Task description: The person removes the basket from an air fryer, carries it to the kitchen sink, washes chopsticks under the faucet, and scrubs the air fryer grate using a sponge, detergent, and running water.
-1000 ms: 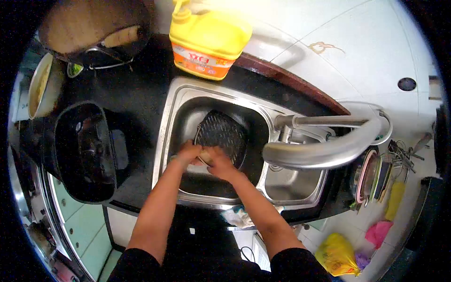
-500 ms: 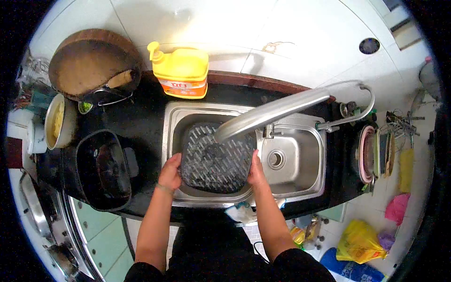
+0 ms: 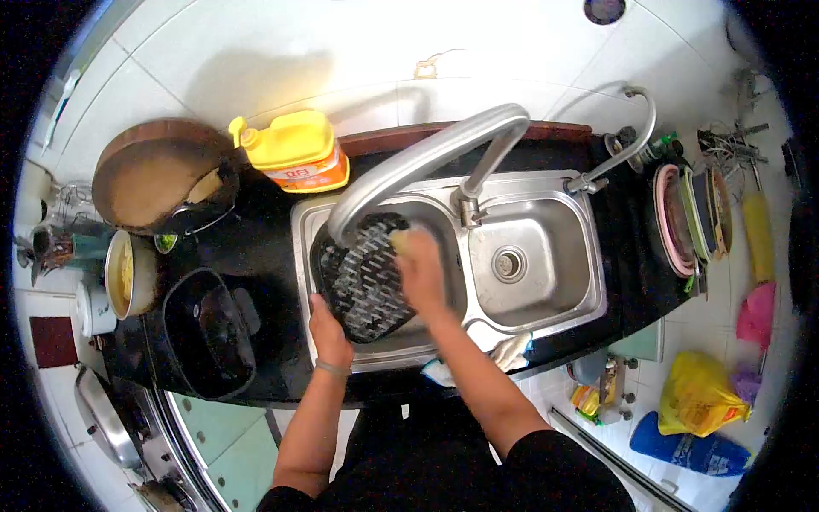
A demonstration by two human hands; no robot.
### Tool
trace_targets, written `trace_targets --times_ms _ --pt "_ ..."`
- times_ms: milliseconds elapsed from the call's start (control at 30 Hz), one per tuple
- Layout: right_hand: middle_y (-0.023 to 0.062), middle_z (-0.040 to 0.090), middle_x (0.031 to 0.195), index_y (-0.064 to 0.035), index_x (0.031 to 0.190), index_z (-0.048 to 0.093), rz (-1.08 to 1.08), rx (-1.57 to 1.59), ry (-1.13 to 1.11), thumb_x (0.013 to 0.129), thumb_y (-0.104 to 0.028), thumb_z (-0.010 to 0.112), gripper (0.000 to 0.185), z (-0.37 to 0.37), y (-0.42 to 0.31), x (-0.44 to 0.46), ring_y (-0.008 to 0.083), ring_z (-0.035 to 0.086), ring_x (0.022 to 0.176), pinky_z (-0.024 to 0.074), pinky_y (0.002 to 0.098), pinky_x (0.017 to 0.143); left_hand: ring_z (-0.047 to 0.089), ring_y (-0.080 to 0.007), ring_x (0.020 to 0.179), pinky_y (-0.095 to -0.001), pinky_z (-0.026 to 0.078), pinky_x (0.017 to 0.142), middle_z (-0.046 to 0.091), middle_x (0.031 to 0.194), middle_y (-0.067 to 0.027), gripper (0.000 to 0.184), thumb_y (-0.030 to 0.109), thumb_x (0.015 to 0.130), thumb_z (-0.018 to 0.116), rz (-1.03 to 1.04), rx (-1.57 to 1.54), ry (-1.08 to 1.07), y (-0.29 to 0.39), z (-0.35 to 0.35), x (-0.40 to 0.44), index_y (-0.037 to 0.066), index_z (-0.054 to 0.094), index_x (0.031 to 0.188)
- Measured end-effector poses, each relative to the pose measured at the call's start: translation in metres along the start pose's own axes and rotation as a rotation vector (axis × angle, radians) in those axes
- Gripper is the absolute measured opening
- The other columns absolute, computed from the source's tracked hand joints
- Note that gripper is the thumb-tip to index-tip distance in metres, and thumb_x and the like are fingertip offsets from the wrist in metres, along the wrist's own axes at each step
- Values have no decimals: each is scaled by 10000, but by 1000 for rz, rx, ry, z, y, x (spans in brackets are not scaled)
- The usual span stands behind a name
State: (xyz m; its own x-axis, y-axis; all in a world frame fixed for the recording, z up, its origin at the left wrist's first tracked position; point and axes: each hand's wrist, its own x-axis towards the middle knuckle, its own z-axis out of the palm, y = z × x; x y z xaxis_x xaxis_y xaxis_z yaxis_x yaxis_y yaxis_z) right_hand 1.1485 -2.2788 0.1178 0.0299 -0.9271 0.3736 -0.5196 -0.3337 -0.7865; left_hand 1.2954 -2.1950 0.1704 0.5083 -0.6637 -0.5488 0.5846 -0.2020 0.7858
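Note:
A black slotted air fryer tray [image 3: 363, 286] is held tilted in the left basin of the steel sink [image 3: 456, 256], under the curved faucet [image 3: 409, 158]. My left hand [image 3: 331, 334] grips its lower left edge. Over the tray's right side, my right hand [image 3: 420, 271] is closed round a small yellowish sponge [image 3: 399, 243], most of it hidden by the fingers and blurred. To the left on the counter stands the matching black air fryer basket [image 3: 209, 337].
A yellow detergent jug [image 3: 299, 154] stands behind the sink. Left of it are a round wooden board [image 3: 145, 183] and a pot [image 3: 128, 277]. Plates [image 3: 670, 222] stand upright at the right. A cloth [image 3: 512, 352] lies on the sink's front edge.
My right hand has left the tray's right edge and is now over its surface with a yellowish sponge. The tray has turned and tilted, with only my left hand gripping it. The view has shifted.

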Motion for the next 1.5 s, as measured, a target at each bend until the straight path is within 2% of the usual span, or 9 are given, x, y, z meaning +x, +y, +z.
trace_targets --times_ms 167,300,567,700,867,967,1133,1333,1500 --pt "162 484 1214 -74 1093 563 -118 468 -190 784 -170 534 325 21 -80 -47 347 426 1156 288 443 1008 530 -196 986 -317 430 826 556 1078 -105 427 344 954 314 77 304 -81 3 8 -7 -9 514 1087" --pt "129 542 977 -99 845 594 -606 129 -105 687 -264 576 230 19 -103 14 325 490 969 367 490 874 539 -172 920 -299 434 762 572 1007 -88 414 344 951 330 124 401 -117 -5 7 -19 -5 531 1048" --pt "204 524 803 -4 833 527 360 10 296 866 -186 457 198 16 7 25 398 507 768 409 455 714 453 -111 652 -271 397 611 529 765 -18 414 348 947 351 177 241 33 9 9 -46 2 528 806" --pt "150 576 762 -14 816 575 499 188 112 870 -187 494 198 16 58 5 230 537 697 431 349 665 348 -79 549 -262 298 495 387 596 34 406 307 942 360 481 571 -84 18 -16 -44 55 403 627" --pt "15 577 854 -42 998 519 449 549 124 846 -146 563 189 -29 1 35 87 514 769 429 245 687 280 -101 485 -294 223 429 275 524 -26 342 165 900 424 798 753 -323 24 -20 -31 24 335 601" --pt "122 559 909 -45 955 546 1 363 41 778 -167 622 228 -50 -53 41 230 555 827 441 314 739 294 -131 484 -300 245 435 277 535 -75 328 154 895 442 1059 885 -421 21 -13 -32 -5 362 619" --pt "117 552 947 -42 875 579 -550 233 -17 693 -203 650 254 -42 -94 29 333 499 948 388 431 881 403 -151 554 -317 337 504 440 594 -92 278 152 911 404 719 958 -277 26 9 -39 -31 496 723" --pt "137 523 1050 -42 995 547 -450 303 -117 728 -172 551 296 -24 -111 -11 330 501 991 383 439 913 582 -231 851 -337 468 750 606 943 -107 279 188 924 373 103 -34 -460 27 14 -14 -18 546 999" --pt "139 531 1039 -54 961 549 -443 375 -218 728 -120 575 243 -45 -70 -44 343 509 962 422 439 861 546 -248 974 -386 432 865 559 1109 -112 360 274 957 321 -165 -107 -271 57 27 1 7 500 1120"
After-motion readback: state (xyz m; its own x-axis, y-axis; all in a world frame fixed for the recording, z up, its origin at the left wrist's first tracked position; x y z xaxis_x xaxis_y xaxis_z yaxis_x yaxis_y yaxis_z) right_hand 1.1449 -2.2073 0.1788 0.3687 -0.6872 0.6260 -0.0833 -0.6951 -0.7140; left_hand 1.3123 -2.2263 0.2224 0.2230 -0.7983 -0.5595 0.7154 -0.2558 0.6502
